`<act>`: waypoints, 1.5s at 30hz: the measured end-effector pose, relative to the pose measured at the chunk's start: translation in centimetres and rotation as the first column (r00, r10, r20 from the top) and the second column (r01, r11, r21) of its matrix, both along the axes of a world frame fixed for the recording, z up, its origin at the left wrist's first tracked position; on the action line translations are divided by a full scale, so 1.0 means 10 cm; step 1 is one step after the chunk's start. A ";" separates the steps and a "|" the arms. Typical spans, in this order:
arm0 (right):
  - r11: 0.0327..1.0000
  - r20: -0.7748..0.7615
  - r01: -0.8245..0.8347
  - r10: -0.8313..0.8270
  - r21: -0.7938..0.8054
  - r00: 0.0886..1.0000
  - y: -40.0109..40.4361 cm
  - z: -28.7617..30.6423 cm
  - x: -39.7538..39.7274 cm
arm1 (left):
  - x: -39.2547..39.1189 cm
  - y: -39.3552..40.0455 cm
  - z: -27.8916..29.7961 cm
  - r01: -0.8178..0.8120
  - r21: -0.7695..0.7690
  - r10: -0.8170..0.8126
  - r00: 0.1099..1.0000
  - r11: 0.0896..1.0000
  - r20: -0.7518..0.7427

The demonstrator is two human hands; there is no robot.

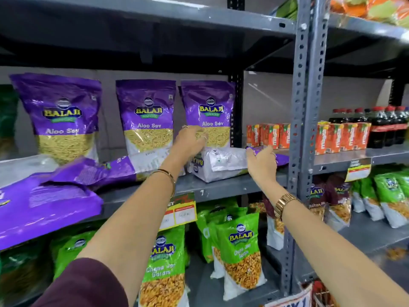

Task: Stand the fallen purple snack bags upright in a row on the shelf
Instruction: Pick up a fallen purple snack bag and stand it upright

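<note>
Three purple snack bags stand upright at the back of the grey shelf (221, 187): one at the left (62, 116), one in the middle (147, 116) and one at the right (209, 107). A fallen purple bag (223, 162) lies on its side in front of the right one. My left hand (190, 142) grips its left end and my right hand (263, 162) grips its purple top end. Two more fallen purple bags lie to the left, one near the middle (124, 167) and a large one (44, 207) overhanging the shelf's front edge.
A grey slotted upright post (303, 129) stands just right of my right hand. Beyond it are orange juice cartons (338, 138) and dark bottles (385, 127). Green snack bags (239, 251) fill the shelf below, with yellow price tags (181, 211) on the edge.
</note>
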State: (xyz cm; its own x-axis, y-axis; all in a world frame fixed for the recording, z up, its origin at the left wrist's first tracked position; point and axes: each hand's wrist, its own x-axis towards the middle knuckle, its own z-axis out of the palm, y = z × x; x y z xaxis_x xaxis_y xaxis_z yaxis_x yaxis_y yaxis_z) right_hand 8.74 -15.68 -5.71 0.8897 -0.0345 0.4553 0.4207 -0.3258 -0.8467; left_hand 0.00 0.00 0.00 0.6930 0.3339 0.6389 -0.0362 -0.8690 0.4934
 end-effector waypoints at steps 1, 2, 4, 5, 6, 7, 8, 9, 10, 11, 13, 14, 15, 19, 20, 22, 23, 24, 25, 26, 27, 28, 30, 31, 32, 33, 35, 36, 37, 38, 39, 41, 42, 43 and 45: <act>1.000 -0.028 0.007 -0.007 0.014 1.000 0.03 0.00 0.05 | 0.07 0.02 0.03 0.026 -0.043 -0.028 0.998 0.999 -0.049; 0.999 -0.064 0.025 -0.023 0.031 0.998 0.05 0.01 0.09 | 0.12 0.04 0.06 0.045 -0.063 -0.052 0.991 0.997 -0.121; 0.996 -0.159 0.025 -0.012 0.081 0.987 0.11 0.04 0.14 | 0.26 0.10 0.11 0.054 -0.090 -0.078 0.954 0.994 -0.290; 0.992 -0.207 0.037 -0.012 0.117 0.978 0.13 0.07 0.17 | 0.34 0.14 0.12 0.048 -0.094 -0.078 0.932 0.994 -0.354; 0.985 -0.254 0.059 -0.017 0.161 0.967 0.15 0.10 0.20 | 0.41 0.16 0.15 0.042 -0.092 -0.076 0.913 0.995 -0.401; 0.974 -0.303 0.078 -0.011 0.210 0.953 0.15 0.12 0.23 | 0.48 0.21 0.16 0.039 -0.091 -0.075 0.894 0.995 -0.441; 0.962 -0.338 0.091 0.002 0.258 0.941 0.15 0.13 0.26 | 0.52 0.22 0.19 0.026 -0.079 -0.062 0.866 0.997 -0.496; 0.948 -0.363 0.098 0.021 0.304 0.932 0.15 0.13 0.29 | 0.56 0.25 0.20 0.024 -0.065 -0.056 0.829 0.998 -0.556; 0.929 -0.378 0.101 0.044 0.356 0.925 0.16 0.13 0.29 | 0.58 0.27 0.20 0.008 -0.066 -0.047 0.782 0.998 -0.622; 0.900 -0.381 0.111 0.066 0.423 0.922 0.16 0.13 0.30 | 0.62 0.29 0.20 -0.005 -0.109 -0.071 0.731 0.994 -0.679; 0.818 -0.360 0.117 0.115 0.563 0.926 0.17 0.13 0.30 | 0.71 0.31 0.19 -0.012 -0.184 -0.129 0.665 0.983 -0.735; 0.778 -0.350 0.120 0.135 0.617 0.927 0.18 0.14 0.29 | 0.74 0.32 0.18 -0.001 -0.208 -0.155 0.659 0.978 -0.736; 0.736 -0.349 0.131 0.152 0.665 0.925 0.18 0.14 0.28 | 0.79 0.34 0.17 0.005 -0.231 -0.175 0.666 0.973 -0.725; 0.575 -0.355 0.186 0.198 0.797 0.914 0.21 0.19 0.24 | 0.82 0.35 0.15 -0.010 -0.278 -0.196 0.683 0.961 -0.703; 0.550 -0.355 0.201 0.189 0.811 0.915 0.22 0.21 0.22 | 0.80 0.35 0.15 -0.008 -0.296 -0.209 0.692 0.955 -0.691; 0.535 -0.344 0.206 0.171 0.819 0.923 0.25 0.26 0.19 | 0.78 0.36 0.14 -0.003 -0.357 -0.247 0.717 0.934 -0.651; 0.544 -0.328 0.195 0.157 0.816 0.932 0.27 0.29 0.17 | 0.77 0.38 0.13 0.000 -0.401 -0.272 0.734 0.916 -0.622; 0.554 -0.305 0.182 0.138 0.812 0.942 0.29 0.33 0.15 | 0.74 0.38 0.12 -0.002 -0.448 -0.291 0.759 0.894 -0.583; 0.560 -0.274 0.165 0.116 0.812 0.955 0.30 0.37 0.13 | 0.74 0.40 0.11 0.003 -0.501 -0.312 0.786 0.866 -0.534; 0.554 -0.227 0.139 0.093 0.821 0.969 0.31 0.41 0.12 | 0.73 0.40 0.11 0.018 -0.556 -0.337 0.811 0.831 -0.478; 0.538 -0.160 0.096 0.073 0.837 0.984 0.32 0.45 0.09 | 0.70 0.41 0.12 0.044 -0.604 -0.367 0.828 0.795 -0.423; 0.523 -0.078 0.039 0.053 0.852 0.996 0.33 0.50 0.07 | 0.66 0.40 0.13 0.067 -0.639 -0.386 0.843 0.766 -0.374; 0.535 0.093 -0.087 0.015 0.840 0.996 0.34 0.60 0.04 | 0.63 0.40 0.17 0.120 -0.680 -0.381 0.891 0.723 -0.247; 0.559 0.154 -0.136 0.015 0.818 0.988 0.34 0.66 0.03 | 0.63 0.41 0.19 0.142 -0.693 -0.351 0.921 0.707 -0.170; 0.579 0.197 -0.179 0.033 0.795 0.980 0.35 0.70 0.03 | 0.65 0.41 0.20 0.151 -0.703 -0.306 0.947 0.695 -0.099; 0.594 0.231 -0.222 0.062 0.773 0.971 0.36 0.74 0.05 | 0.66 0.42 0.21 0.151 -0.710 -0.259 0.965 0.688 -0.046; 0.619 0.276 -0.280 0.105 0.734 0.955 0.38 0.79 0.11 | 0.68 0.41 0.20 0.153 -0.728 -0.209 0.978 0.668 0.013; 0.629 0.284 -0.298 0.126 0.718 0.950 0.40 0.81 0.15 | 0.69 0.40 0.19 0.163 -0.745 -0.191 0.980 0.647 0.049; 0.632 0.290 -0.320 0.154 0.706 0.944 0.41 0.82 0.20 | 0.71 0.40 0.18 0.168 -0.757 -0.162 0.983 0.631 0.083; 0.624 0.294 -0.350 0.195 0.699 0.936 0.41 0.83 0.25 | 0.73 0.40 0.16 0.156 -0.759 -0.125 0.987 0.632 0.099; 0.598 0.296 -0.389 0.252 0.700 0.921 0.41 0.84 0.32 | 0.76 0.41 0.15 0.141 -0.755 -0.083 0.990 0.641 0.114; 0.537 0.294 -0.464 0.374 0.705 0.880 0.41 0.88 0.47 | 0.81 0.41 0.12 0.137 -0.765 -0.018 0.987 0.629 0.161; 0.522 0.292 -0.494 0.422 0.695 0.858 0.41 0.90 0.54 | 0.83 0.41 0.11 0.149 -0.779 -0.001 0.982 0.610 0.187; 0.520 0.292 -0.521 0.460 0.677 0.838 0.41 0.92 0.62 | 0.86 0.41 0.10 0.161 -0.783 0.013 0.977 0.601 0.211; 0.545 0.288 -0.576 0.525 0.610 0.801 0.40 0.93 0.74 | 0.89 0.41 0.04 0.171 -0.772 0.034 0.970 0.612 0.242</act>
